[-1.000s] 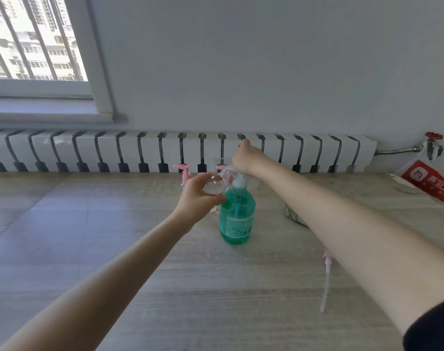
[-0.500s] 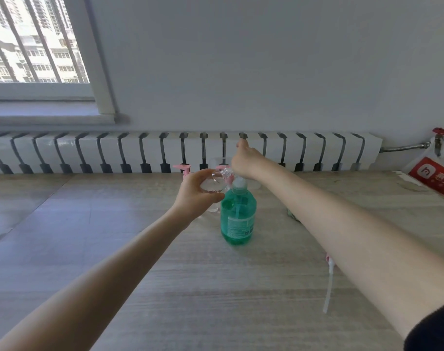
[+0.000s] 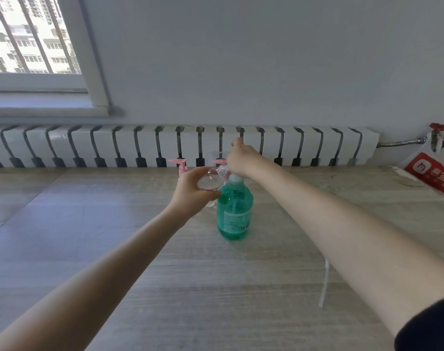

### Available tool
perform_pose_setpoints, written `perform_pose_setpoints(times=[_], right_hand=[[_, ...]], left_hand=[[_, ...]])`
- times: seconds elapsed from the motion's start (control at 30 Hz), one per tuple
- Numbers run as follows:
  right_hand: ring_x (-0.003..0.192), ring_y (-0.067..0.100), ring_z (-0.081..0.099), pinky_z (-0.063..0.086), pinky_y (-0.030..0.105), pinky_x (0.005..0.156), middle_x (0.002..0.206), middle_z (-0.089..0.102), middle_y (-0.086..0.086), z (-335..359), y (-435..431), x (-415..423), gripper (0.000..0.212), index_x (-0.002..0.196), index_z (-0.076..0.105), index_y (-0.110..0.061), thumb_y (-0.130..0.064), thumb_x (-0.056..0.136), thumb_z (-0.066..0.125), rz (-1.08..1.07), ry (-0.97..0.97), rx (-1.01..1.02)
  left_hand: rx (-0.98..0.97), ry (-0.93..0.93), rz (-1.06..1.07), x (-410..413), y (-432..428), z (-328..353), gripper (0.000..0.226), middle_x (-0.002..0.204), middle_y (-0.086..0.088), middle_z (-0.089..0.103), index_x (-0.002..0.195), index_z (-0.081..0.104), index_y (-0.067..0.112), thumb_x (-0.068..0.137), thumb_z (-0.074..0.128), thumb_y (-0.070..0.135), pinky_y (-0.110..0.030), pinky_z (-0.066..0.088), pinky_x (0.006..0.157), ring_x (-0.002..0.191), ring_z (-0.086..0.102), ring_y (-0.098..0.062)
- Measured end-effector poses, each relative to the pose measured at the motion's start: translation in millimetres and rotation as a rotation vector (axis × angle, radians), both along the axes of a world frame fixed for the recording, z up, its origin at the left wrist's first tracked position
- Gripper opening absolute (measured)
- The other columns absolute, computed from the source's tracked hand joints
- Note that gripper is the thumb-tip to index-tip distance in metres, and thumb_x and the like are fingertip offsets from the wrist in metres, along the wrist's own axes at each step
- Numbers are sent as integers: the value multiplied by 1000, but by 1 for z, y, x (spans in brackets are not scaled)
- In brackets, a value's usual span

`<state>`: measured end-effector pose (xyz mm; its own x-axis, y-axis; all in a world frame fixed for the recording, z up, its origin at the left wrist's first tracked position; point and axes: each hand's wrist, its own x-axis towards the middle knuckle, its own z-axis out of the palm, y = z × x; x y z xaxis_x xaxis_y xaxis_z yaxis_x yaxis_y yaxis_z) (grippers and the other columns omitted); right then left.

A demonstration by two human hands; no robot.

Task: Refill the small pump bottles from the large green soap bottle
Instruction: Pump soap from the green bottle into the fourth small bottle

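Window side: daylight falls across the table (image 3: 89,249) from the left, and that end is not in use.
Left hand (image 3: 190,192): fingers and thumb wrapped round the small clear bottle (image 3: 207,183), lifted off the table and tipped so its open neck points at the spout of the big one, which looks meant to catch the soap as it comes out.
Pink pumps (image 3: 181,165): two small pump tops stand just behind the hands, near the radiator (image 3: 140,145), apparently waiting their turn.
Large green soap bottle (image 3: 234,214): upright on the table in the middle, mostly full, its white collar just beside the clear bottle's neck.
Right hand (image 3: 241,158): set on top of the green bottle's pump head, which it hides. I judge it is pressing down, but I cannot tell whether the fingers grip or only push.
Loose dip tube (image 3: 324,285): lying on the table past the right forearm, probably the pump taken out of the bottle being filled.
Red packet (image 3: 433,173): far right edge, well apart.
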<state>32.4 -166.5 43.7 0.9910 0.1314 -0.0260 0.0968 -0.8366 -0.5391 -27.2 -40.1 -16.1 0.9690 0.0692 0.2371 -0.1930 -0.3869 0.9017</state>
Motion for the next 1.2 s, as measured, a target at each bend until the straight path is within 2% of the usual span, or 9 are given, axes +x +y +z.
perform_pose_setpoints(times=[0.1, 0.2, 0.27, 0.33, 0.43, 0.57, 0.7, 1.0, 1.2], right_hand=[[113, 31, 50, 46, 37, 84, 141, 38, 19, 2, 0, -1, 59, 148, 15, -12, -7, 93, 37, 7, 11, -7], [112, 31, 51, 47, 38, 85, 140, 39, 19, 5, -1, -5, 61, 148, 14, -12, -7, 93, 39, -3, 13, 4], [109, 28, 51, 45, 36, 83, 139, 39, 19, 10, -2, -6, 62, 148, 12, -9, -6, 93, 39, -10, 17, 22], [94, 25, 53, 44, 32, 68, 130, 45, 20, 15, -3, -4, 62, 148, 11, -6, -8, 93, 39, -6, -1, 12], [82, 24, 52, 37, 30, 52, 120, 49, 20, 19, -4, -4, 62, 146, 12, -5, -9, 91, 41, 1, -29, -32], [81, 24, 50, 35, 29, 51, 123, 45, 21, 19, -4, -4, 59, 143, 14, -5, -8, 91, 43, 0, -26, -52], [87, 26, 52, 40, 33, 59, 119, 42, 19, 18, -1, 0, 65, 145, 11, -7, -8, 91, 47, 5, -9, -54], [107, 31, 50, 48, 43, 91, 139, 32, 18, 7, -1, 3, 57, 146, 16, -15, -11, 93, 38, 34, -14, -30], [120, 34, 46, 43, 46, 99, 146, 29, 17, -3, 1, 5, 56, 148, 17, -17, -15, 95, 36, 24, -38, -24]], left_hand=[[-8, 5, -20, -2, -1, 3, 56, 122, 2, 57, 126, 56, 10, 74, 73, -4, -12, 52, 74, 86, 62, 7], [0, -2, -2, -4, 0, 5, 55, 122, 0, 59, 124, 58, 12, 73, 75, -2, -32, 50, 96, 110, 58, -10], [-23, 6, -14, -5, -2, 7, 55, 122, 0, 59, 124, 57, 12, 74, 73, -4, -27, 53, 90, 101, 63, -5], [-40, -2, -35, -6, -4, 10, 54, 118, 2, 59, 124, 57, 11, 75, 72, -6, -15, 54, 75, 78, 65, 6], [-32, -10, -31, -8, -5, 15, 52, 110, 7, 59, 122, 58, 12, 75, 73, -5, -23, 50, 87, 90, 62, 0], [-34, 4, -36, -8, -7, 17, 53, 114, 6, 58, 124, 57, 11, 76, 71, -5, -14, 51, 73, 79, 63, 5], [-11, -6, -16, -7, -5, 18, 50, 106, 8, 59, 120, 59, 12, 75, 72, -5, -20, 45, 86, 104, 57, -9], [40, -1, -4, -4, 0, 12, 55, 114, 5, 57, 126, 57, 10, 75, 73, -3, -27, 42, 97, 110, 50, -8], [40, 3, -4, -1, 2, 4, 55, 122, 0, 60, 124, 59, 11, 73, 75, -2, -38, 46, 102, 119, 53, -16]])
